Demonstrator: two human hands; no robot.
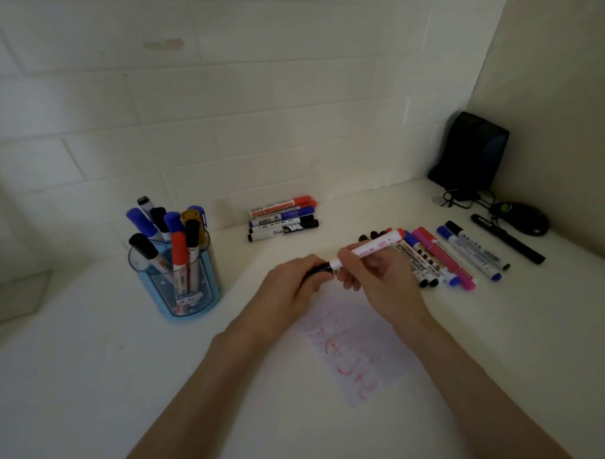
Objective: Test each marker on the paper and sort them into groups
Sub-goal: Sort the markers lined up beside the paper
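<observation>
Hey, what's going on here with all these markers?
A person holds a white marker in the right hand while the left hand grips its black cap, just above a paper with red scribbles. Other markers stand in a blue holder on the left. A group of markers lies by the wall, and a row of markers lies to the right.

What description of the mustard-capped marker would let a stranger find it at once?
Find the blue pen holder on the left of the table. The mustard-capped marker stands in it, toward the back. Its neighbours' caps are blue, black or orange-red.
</observation>
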